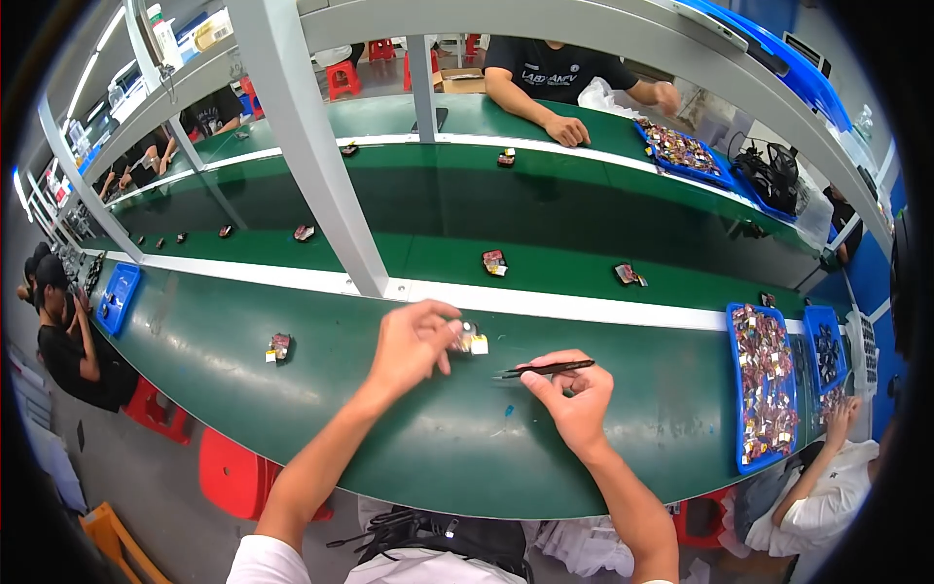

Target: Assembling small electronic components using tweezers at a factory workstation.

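My left hand [412, 343] is over the green bench, fingers curved and apart. Just beyond its fingertips is a small electronic part [472, 340] with a white and yellow tag, slightly blurred. Whether the fingertips touch it, I cannot tell. Black tweezers [559, 368] are held in my right hand [576, 397], their fine tips pointing left toward the bench below that part. A similar dark red part [279, 346] with a tag lies farther left. A tiny blue piece [508, 411] rests on the bench between my forearms.
A blue tray [764, 384] heaped with small parts stands at the right, beside a smaller blue tray [825, 346]. Grey posts [309, 146] rise beyond the white rail [545, 304]. Parts lie along the green belt [555, 268]. Co-workers sit across, left and right.
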A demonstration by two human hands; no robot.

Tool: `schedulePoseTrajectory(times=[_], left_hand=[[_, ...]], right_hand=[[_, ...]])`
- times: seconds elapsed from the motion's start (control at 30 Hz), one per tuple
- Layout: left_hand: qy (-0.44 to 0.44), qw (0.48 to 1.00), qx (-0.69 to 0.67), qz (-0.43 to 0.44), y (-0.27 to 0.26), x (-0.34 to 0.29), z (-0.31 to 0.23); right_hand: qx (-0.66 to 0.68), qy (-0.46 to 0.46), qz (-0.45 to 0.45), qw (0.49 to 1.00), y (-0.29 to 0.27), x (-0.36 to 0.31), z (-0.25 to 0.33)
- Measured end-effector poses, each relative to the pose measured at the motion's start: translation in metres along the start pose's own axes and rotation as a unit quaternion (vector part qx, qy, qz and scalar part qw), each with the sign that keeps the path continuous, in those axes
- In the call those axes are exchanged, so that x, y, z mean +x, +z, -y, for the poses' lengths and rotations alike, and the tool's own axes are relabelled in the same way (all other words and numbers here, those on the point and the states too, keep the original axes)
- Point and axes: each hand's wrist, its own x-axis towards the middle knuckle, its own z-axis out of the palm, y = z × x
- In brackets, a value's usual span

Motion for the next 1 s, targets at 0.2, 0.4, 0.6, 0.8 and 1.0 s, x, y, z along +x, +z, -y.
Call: schedulePoseTrajectory(times=[0.2,0.4,0.6,0.8,1.0], left_hand=[[0.024,0.996,-0.081,0.007,0.024,-0.030,0.019],[0.053,0.997,-0.053,0.005,0.034,-0.036,0.024],[0.117,0.993,-0.006,-0.010,0.037,-0.038,0.026],[0.153,0.988,0.008,-0.018,0.039,-0.039,0.031],[0.179,0.984,0.013,-0.016,0.038,-0.039,0.033]], right_hand=[[0.017,0.030,0.016,0.999,0.005,-0.004,0.001],[-0.069,-0.016,0.005,0.997,0.010,-0.008,-0.002],[-0.115,-0.029,-0.005,0.993,0.007,-0.008,-0.009],[-0.130,-0.028,0.004,0.991,0.006,-0.008,-0.010],[-0.004,0.071,0.015,0.997,0.005,-0.003,-0.002]])
